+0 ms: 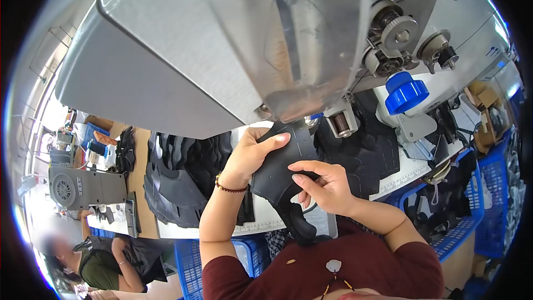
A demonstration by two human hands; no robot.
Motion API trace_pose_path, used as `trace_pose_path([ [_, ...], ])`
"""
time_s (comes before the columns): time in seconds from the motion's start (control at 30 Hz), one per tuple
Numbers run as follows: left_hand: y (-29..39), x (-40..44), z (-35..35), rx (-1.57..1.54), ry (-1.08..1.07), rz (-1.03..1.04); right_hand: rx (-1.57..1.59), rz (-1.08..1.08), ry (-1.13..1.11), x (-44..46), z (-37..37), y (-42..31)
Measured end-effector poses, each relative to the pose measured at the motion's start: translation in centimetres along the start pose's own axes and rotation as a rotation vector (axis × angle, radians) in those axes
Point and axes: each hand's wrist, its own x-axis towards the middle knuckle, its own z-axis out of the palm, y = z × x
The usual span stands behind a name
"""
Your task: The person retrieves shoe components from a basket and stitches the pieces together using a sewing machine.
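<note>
A black, curved sheet-like piece hangs between my hands under the head of a large grey sewing machine. My left hand, with a beaded bracelet on its wrist, grips the piece's upper left part, thumb on top. At the piece's right edge is my right hand, thumb and forefinger nearly together; its other fingers curl at the edge, partly hidden. The lower end of the piece bends down towards my lap. The needle area is hidden behind the machine's clear cover.
Stacked black pieces lie left on the white table, with more dark pieces to the right. Blue baskets stand at the right and below the table. A co-worker sits at the lower left. A blue knob projects from the machine.
</note>
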Motion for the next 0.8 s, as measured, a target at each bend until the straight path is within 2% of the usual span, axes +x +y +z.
trace_pose_path([
  [0.57, -0.14, 0.17, -0.17, 0.024, -0.006, 0.08, -0.059, -0.01, -0.01, 0.2, -0.34, 0.59],
  [0.8, -0.22, 0.57, -0.73, 0.085, 0.047, 0.049, -0.045, -0.014, 0.012, 0.69, -0.38, 1.02],
])
